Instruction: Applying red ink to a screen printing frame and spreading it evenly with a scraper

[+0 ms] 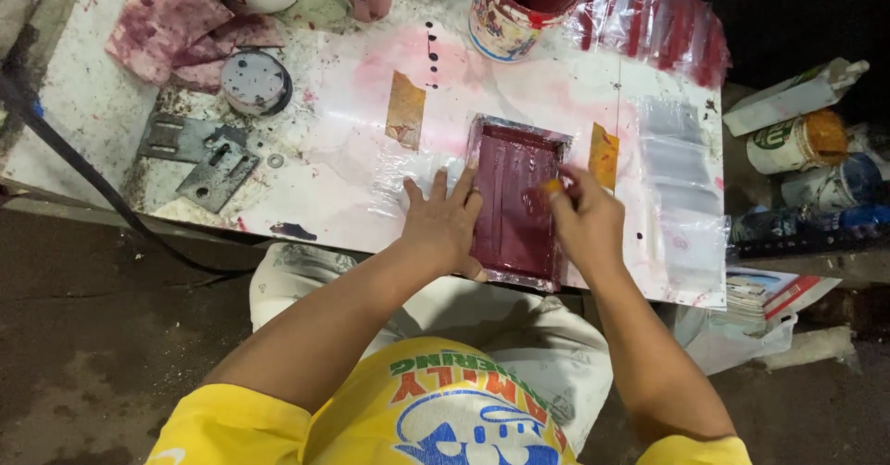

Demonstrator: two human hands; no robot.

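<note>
A rectangular metal tray [515, 131] coated in dark red paint lies on a clear plastic sheet on the white table. My left hand [441, 222] rests flat on the tray's left edge, fingers spread. At the tray's right edge my right hand [584, 219] is closed on a small yellow-orange piece [553, 186] that touches the red surface. Two strips of brown tape [405, 108] lie on the plastic, one on each side of the tray.
A can of dark red paint [513, 6] stands behind the tray. Red-stained rags [176, 29], a round lid [254, 81] and grey metal brackets [206, 154] lie at the left. Paint cans and a carton [794, 99] crowd the right. The table's front edge [232, 224] is by my knees.
</note>
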